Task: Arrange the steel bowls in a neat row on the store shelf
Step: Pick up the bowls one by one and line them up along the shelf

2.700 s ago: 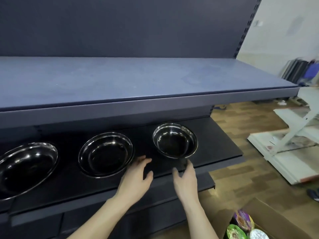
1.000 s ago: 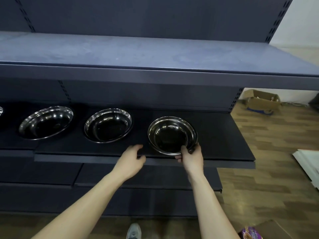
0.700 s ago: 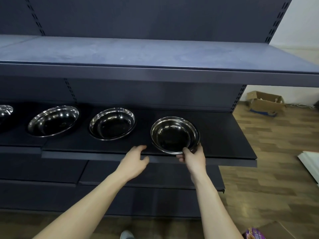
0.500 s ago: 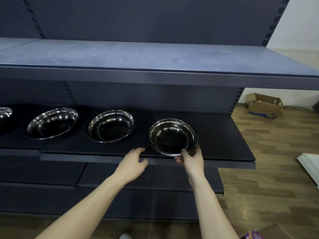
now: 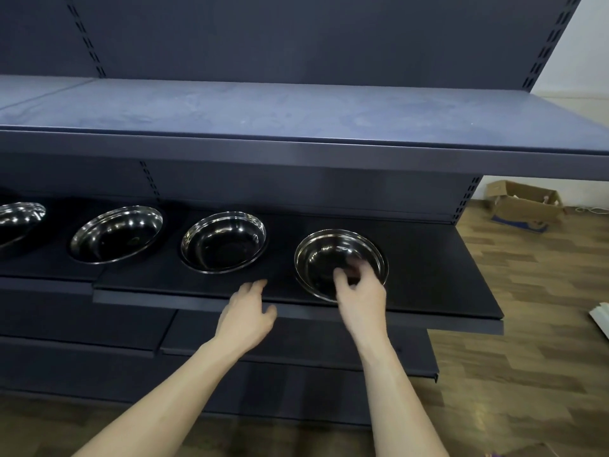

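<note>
While the right hand (image 5: 361, 293) hangs over the near rim of the rightmost round polished steel bowl (image 5: 341, 263), its fingers curled and blurred, I cannot tell whether they pinch the rim or merely hover. The left hand (image 5: 248, 313) lies relaxed with fingers spread, empty, at the near lip of the dark middle shelf (image 5: 428, 275), left of that bowl. Three more shiny steel bowls (image 5: 223, 241) run off to the left along the shelf, spaced apart. Such a bowl is probably light, rigid and slick; it should slide easily and clatter if knocked. The thin rolled rim, pinched thumb-inside, looks the safest hold.
</note>
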Tool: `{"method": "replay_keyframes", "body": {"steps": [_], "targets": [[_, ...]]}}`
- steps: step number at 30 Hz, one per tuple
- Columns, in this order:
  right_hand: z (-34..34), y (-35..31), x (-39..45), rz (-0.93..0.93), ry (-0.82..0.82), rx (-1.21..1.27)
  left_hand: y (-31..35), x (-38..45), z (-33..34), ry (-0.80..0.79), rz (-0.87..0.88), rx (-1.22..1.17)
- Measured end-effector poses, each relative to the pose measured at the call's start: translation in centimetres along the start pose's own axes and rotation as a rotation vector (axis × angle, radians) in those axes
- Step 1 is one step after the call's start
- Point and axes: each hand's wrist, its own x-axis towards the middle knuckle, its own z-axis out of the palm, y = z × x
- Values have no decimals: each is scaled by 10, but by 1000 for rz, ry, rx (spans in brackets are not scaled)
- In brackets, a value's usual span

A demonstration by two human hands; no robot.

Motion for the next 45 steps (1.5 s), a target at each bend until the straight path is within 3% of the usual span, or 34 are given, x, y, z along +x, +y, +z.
{"method": "replay_keyframes", "body": {"steps": [7,14,23,31,40,45], "targets": [[67,-7,-14,6,-352,18,-28,3,-12,-37,-45,-11],[147,-20,-17,176,-506,27,-97,-2,-56,64,-126,58],[194,-48,-12,244,-331,97,-142,23,-96,142,-78,27],[220,-47,-10,300,-190,192,-167,38,-102,83,-65,-35],[197,-29,-28,249,-18,317,-158,48,-101,32,-24,-71],[175,-18,-36,223,12,197,-148,48,-92,-20,-3,-92]]}}
